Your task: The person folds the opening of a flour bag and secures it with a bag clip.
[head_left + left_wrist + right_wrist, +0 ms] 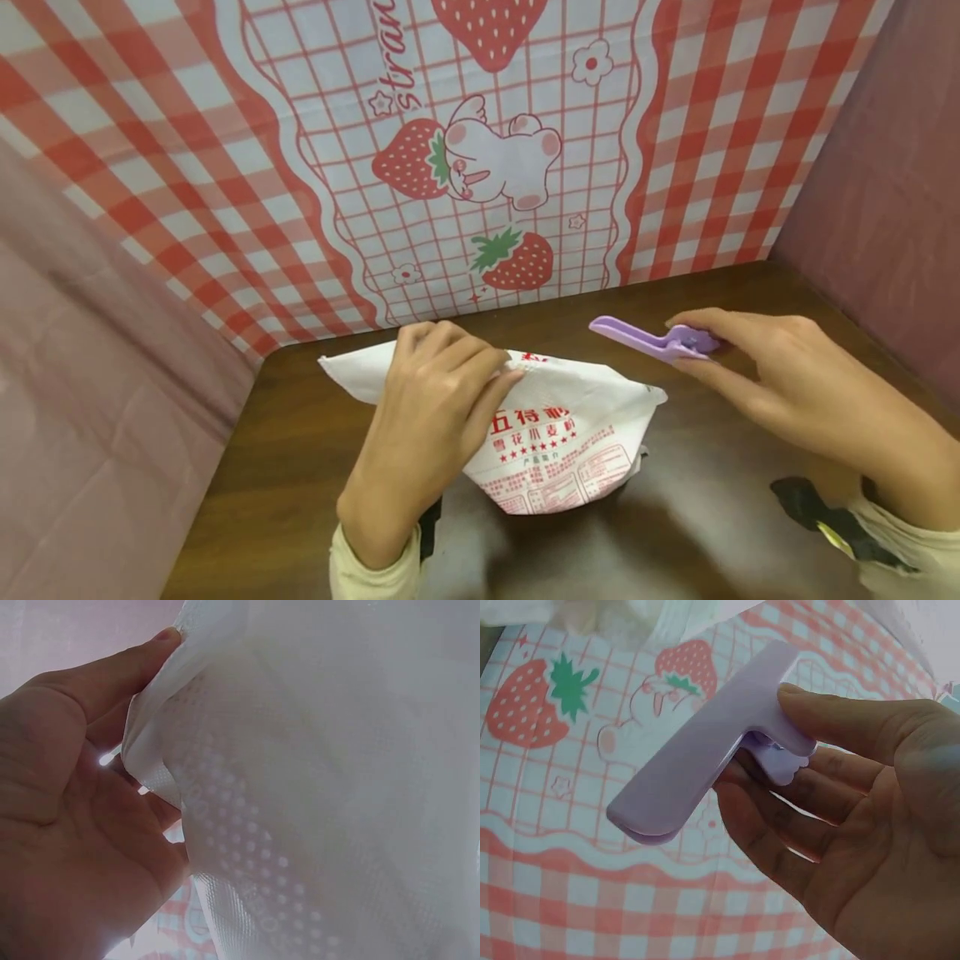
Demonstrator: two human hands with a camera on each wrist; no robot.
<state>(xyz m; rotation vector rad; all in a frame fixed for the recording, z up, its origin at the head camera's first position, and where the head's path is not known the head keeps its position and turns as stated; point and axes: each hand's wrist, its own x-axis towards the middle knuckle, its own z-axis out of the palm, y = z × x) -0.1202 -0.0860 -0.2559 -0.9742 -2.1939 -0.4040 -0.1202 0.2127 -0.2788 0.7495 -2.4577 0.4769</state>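
A white flour bag (555,442) with red printing stands on the brown table, its top edge gathered and leaning over. My left hand (435,408) pinches that upper edge between thumb and fingers; the left wrist view shows the thumb on the rim of the translucent white bag (322,750). To the right of the bag, my right hand (795,383) holds a purple bag clip (645,340) in the air, apart from the bag. In the right wrist view the thumb and fingers grip the handle side of the clip (705,742), whose long bar points away from the palm.
Behind the table (247,467) hangs a red-and-white checked cloth (495,125) with strawberry and bunny prints. Plain pinkish cloth (90,400) closes off the left side, and a similar one (862,183) the right.
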